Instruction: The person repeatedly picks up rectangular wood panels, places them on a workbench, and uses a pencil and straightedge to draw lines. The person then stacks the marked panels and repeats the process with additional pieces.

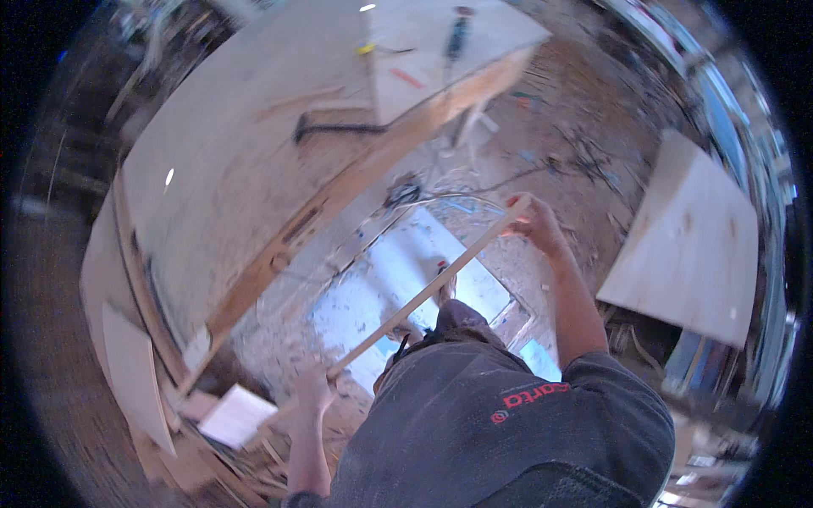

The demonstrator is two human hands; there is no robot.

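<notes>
A long, narrow wooden strip slants across in front of my body, held at both ends. My left hand is closed around its lower left end. At the upper right end, my right hand grips the strip with bent fingers. The strip hangs in the air above a pale board lying on the floor by my feet, apart from the workbench. Blur hides the finer detail of the fingers.
The bench's wooden edge runs diagonally ahead of me. On it lie a pale panel, a dark slim tool and a dark bar-like object. A wooden sheet leans at right. Offcuts and debris litter the floor.
</notes>
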